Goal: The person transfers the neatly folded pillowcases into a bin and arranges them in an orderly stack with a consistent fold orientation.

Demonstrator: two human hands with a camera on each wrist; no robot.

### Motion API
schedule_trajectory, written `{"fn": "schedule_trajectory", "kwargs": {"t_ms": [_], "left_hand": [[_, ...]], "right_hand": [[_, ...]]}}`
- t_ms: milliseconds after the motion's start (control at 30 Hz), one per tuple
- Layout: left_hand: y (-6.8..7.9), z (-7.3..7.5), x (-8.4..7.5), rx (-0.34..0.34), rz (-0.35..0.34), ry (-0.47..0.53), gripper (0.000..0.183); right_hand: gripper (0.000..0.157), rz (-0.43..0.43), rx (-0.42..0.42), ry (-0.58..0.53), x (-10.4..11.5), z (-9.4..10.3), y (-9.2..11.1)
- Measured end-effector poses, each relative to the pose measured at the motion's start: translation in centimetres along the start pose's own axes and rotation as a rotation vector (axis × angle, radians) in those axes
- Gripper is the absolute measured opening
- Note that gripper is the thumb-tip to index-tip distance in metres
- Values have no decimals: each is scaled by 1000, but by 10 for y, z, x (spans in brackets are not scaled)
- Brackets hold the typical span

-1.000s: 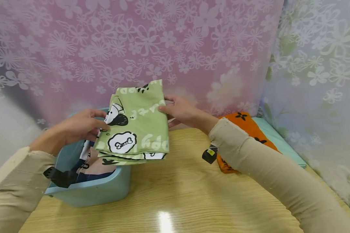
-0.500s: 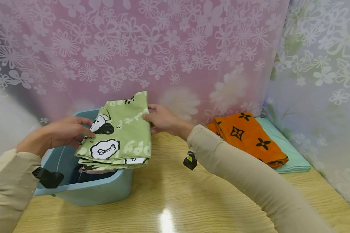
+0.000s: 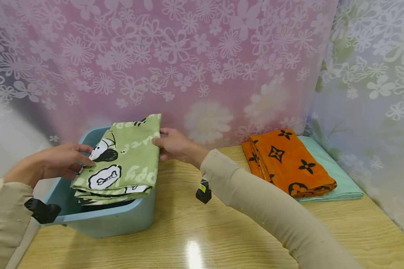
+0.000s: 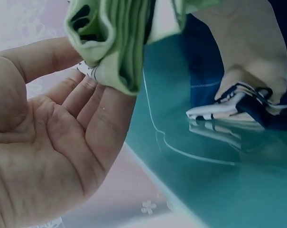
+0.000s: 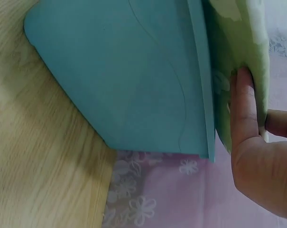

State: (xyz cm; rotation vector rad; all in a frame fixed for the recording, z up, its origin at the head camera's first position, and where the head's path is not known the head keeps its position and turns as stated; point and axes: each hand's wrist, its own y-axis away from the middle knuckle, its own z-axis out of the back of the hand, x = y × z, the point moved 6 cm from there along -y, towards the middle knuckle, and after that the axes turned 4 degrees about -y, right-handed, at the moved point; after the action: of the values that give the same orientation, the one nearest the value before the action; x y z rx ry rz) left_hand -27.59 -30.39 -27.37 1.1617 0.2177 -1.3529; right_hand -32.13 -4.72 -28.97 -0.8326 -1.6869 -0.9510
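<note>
A folded green cloth (image 3: 134,153) with a cartoon dog and bone print hangs tilted over the blue plastic bin (image 3: 118,222). My left hand (image 3: 55,162) pinches its left edge; in the left wrist view the thumb and fingers lie on either side of the layered folds (image 4: 117,47). The right hand (image 3: 176,145) grips the opposite edge, thumb on top and fingers beneath, just outside the bin's right rim. Beneath the cloth, a beige and navy fabric (image 4: 247,42) lies inside the bin, mostly hidden in the head view.
At the right of the wooden table (image 3: 222,228), a folded orange cloth (image 3: 282,160) with black motifs overlaps a mint green folded cloth (image 3: 343,186). A pink floral curtain (image 3: 202,74) hangs behind, and a pale floral one (image 3: 373,93) on the right.
Both hands have carried the green cloth left and down, from beside the bin to over it. More of the orange and mint cloths now shows.
</note>
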Motion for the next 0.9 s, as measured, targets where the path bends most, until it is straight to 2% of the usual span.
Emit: {"fn": "schedule_trajectory", "kwargs": {"t_ms": [233, 333, 467, 633, 900], "left_hand": [[2, 6, 14, -14, 22, 6, 71], [2, 10, 20, -20, 32, 10, 73], [2, 12, 26, -20, 51, 17, 71], [2, 11, 32, -29, 64, 16, 58], [5, 13, 36, -33, 80, 19, 47]], "right_hand": [[50, -7, 33, -61, -9, -16, -6], [52, -4, 30, -36, -11, -20, -9], [57, 26, 21, 71, -10, -24, -12], [58, 81, -6, 213, -8, -28, -14], [56, 195, -69, 608, 2, -42, -11]]}}
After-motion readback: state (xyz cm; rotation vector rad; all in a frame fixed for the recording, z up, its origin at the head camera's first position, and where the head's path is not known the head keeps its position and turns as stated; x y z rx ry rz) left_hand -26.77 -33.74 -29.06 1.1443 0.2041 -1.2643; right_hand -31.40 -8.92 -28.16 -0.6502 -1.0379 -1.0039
